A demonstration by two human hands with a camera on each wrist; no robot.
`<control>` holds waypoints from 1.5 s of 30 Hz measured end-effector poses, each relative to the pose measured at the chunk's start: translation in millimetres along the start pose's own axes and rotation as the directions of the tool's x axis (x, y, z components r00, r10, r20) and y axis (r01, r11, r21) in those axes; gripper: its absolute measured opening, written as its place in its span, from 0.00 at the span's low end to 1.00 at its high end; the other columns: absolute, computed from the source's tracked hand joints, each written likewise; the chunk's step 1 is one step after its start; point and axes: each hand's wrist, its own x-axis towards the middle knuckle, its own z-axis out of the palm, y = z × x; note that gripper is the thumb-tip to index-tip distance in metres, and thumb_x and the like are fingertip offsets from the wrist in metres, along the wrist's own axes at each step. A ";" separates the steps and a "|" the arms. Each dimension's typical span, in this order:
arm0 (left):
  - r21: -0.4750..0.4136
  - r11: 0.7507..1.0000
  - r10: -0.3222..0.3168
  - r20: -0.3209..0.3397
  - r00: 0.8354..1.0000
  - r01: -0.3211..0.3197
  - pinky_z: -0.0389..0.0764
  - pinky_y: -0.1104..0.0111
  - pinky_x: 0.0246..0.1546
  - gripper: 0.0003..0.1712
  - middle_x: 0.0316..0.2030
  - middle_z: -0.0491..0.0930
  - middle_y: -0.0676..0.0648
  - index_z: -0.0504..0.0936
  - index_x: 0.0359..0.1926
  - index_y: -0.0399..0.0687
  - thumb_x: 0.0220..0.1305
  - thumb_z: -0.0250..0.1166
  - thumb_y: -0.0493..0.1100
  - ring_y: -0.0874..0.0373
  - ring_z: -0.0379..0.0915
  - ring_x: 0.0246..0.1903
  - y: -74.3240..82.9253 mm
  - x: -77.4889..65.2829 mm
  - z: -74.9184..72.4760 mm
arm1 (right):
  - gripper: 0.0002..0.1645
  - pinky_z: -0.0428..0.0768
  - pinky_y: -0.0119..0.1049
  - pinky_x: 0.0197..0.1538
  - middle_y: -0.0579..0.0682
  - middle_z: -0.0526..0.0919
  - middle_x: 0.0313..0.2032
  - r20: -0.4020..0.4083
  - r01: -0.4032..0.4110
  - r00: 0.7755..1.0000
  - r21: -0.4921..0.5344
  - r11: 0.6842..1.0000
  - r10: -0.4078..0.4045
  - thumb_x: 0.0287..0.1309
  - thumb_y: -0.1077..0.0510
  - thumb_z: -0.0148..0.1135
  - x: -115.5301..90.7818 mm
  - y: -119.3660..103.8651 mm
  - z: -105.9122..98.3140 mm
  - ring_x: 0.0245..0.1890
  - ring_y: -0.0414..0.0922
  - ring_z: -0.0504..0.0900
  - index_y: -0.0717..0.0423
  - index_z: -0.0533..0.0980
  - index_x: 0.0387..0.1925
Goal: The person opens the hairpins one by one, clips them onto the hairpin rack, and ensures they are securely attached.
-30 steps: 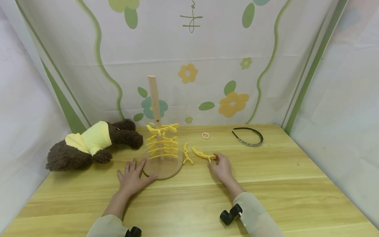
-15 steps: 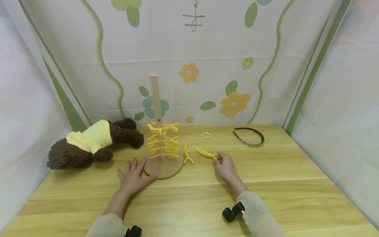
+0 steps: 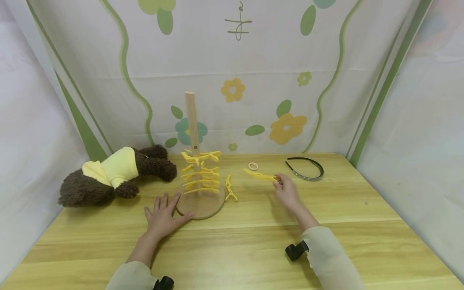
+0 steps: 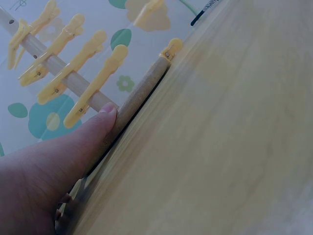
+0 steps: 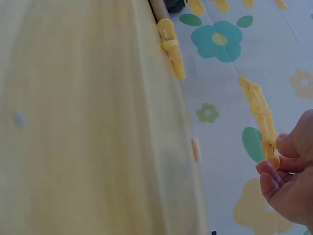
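My right hand (image 3: 288, 193) pinches one end of a yellow hair clip (image 5: 264, 117) between thumb and fingers, and the clip is up off the table. My left hand (image 3: 162, 219) lies with spread fingers at the near left edge of the stand's round wooden base (image 3: 203, 207); its thumb (image 4: 105, 117) touches the base in the left wrist view. From the base rises a wooden post (image 3: 192, 117), with several yellow hair clips (image 3: 201, 182) fixed across its lower half. Another yellow hair clip (image 3: 230, 188) lies on the table just right of the base.
A brown plush toy (image 3: 119, 173) in a yellow top lies on the left of the table (image 3: 232, 253). Toward the back are a small pale ring (image 3: 253, 163) and a black headband (image 3: 320, 166). A flower-printed cloth (image 3: 268, 52) hangs behind the table.
My right hand has lifted the hair clip off the table and carried it slightly right and away from me. My left hand has stayed on the base.
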 end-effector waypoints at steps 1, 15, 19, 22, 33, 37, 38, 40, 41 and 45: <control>0.003 1.000 0.000 0.001 1.000 0.000 0.28 0.35 0.45 0.52 0.61 0.46 0.30 0.54 0.64 0.51 0.43 0.51 0.75 0.34 0.32 0.59 0.1 0.0 0.0 | 0.17 0.74 0.41 0.33 0.62 0.73 0.35 -0.005 0.011 1.000 -0.001 1.000 -0.011 0.56 0.67 0.50 1.2 -0.8 -3.5 0.33 0.52 0.73 0.72 0.66 0.47; 0.004 1.000 -0.015 0.009 1.000 0.014 0.26 0.35 0.44 0.53 0.61 0.45 0.30 0.53 0.65 0.50 0.43 0.50 0.75 0.34 0.32 0.59 -0.2 -0.6 -3.0 | 0.12 0.70 0.37 0.30 0.57 0.72 0.32 -0.067 0.136 0.989 0.068 0.988 -0.131 0.55 0.65 0.53 26.8 -45.7 -42.3 0.28 0.47 0.69 0.69 0.70 0.42; 0.008 1.000 -0.012 0.009 1.000 0.012 0.27 0.35 0.44 0.53 0.61 0.45 0.30 0.54 0.64 0.49 0.43 0.50 0.75 0.33 0.32 0.59 -0.3 -0.9 -3.3 | 0.11 0.69 0.34 0.26 0.56 0.72 0.29 -0.065 0.165 0.985 0.081 0.983 -0.160 0.55 0.65 0.54 34.8 -66.6 -43.1 0.25 0.46 0.68 0.67 0.71 0.40; 0.010 1.000 -0.008 0.004 1.000 0.008 0.27 0.35 0.44 0.52 0.61 0.45 0.30 0.54 0.64 0.49 0.44 0.50 0.75 0.33 0.32 0.59 -0.4 -1.4 -2.7 | 0.10 0.67 0.32 0.24 0.55 0.72 0.29 -0.066 0.192 0.980 0.094 0.977 -0.186 0.54 0.65 0.54 39.7 -84.5 -40.6 0.24 0.45 0.67 0.68 0.71 0.39; 0.011 1.000 -0.005 0.008 1.000 0.005 0.26 0.35 0.44 0.53 0.61 0.45 0.31 0.53 0.65 0.50 0.43 0.49 0.76 0.34 0.32 0.59 -2.2 -1.8 2.4 | 0.08 0.64 0.30 0.22 0.54 0.71 0.26 -0.046 0.342 0.940 0.149 0.928 -0.339 0.52 0.68 0.56 49.5 -136.5 -11.3 0.20 0.43 0.64 0.69 0.72 0.35; 0.015 1.000 -0.004 0.009 1.000 0.004 0.26 0.35 0.44 0.53 0.61 0.45 0.30 0.53 0.65 0.50 0.43 0.49 0.76 0.34 0.32 0.59 -1.3 -0.5 1.5 | 0.06 0.64 0.30 0.23 0.53 0.71 0.26 -0.039 0.412 0.911 0.162 0.897 -0.411 0.51 0.68 0.56 51.3 -149.8 1.5 0.20 0.41 0.64 0.69 0.72 0.33; 0.016 1.000 -0.003 0.009 1.000 0.003 0.26 0.35 0.44 0.53 0.61 0.45 0.30 0.53 0.65 0.50 0.43 0.49 0.76 0.34 0.32 0.59 -1.1 -0.2 1.3 | 0.06 0.64 0.30 0.23 0.53 0.71 0.25 -0.033 0.418 0.907 0.168 0.893 -0.419 0.51 0.68 0.56 51.3 -153.1 4.5 0.20 0.41 0.64 0.69 0.72 0.33; 0.022 1.000 -0.002 0.007 1.000 0.002 0.27 0.35 0.44 0.53 0.61 0.45 0.30 0.54 0.64 0.50 0.43 0.49 0.76 0.34 0.32 0.59 -0.4 0.0 0.4 | 0.06 0.64 0.30 0.23 0.53 0.70 0.25 -0.018 0.423 0.904 0.180 0.888 -0.427 0.51 0.68 0.56 51.1 -159.0 9.5 0.20 0.40 0.64 0.69 0.72 0.33; 0.022 1.000 -0.002 0.007 1.000 0.002 0.28 0.35 0.44 0.53 0.61 0.46 0.30 0.54 0.64 0.50 0.43 0.49 0.76 0.33 0.33 0.59 -0.1 0.0 0.1 | 0.06 0.65 0.29 0.23 0.53 0.70 0.25 -0.011 0.417 0.906 0.187 0.889 -0.422 0.51 0.69 0.56 51.0 -161.7 12.1 0.21 0.41 0.64 0.69 0.72 0.33; 0.019 1.000 -0.002 0.006 1.000 0.002 0.28 0.35 0.44 0.53 0.61 0.46 0.30 0.54 0.64 0.49 0.43 0.50 0.76 0.33 0.33 0.59 0.9 -0.5 -1.3 | 0.06 0.65 0.29 0.24 0.53 0.70 0.26 0.007 0.396 0.915 0.187 0.899 -0.404 0.52 0.68 0.55 51.5 -169.8 20.6 0.22 0.41 0.65 0.69 0.72 0.34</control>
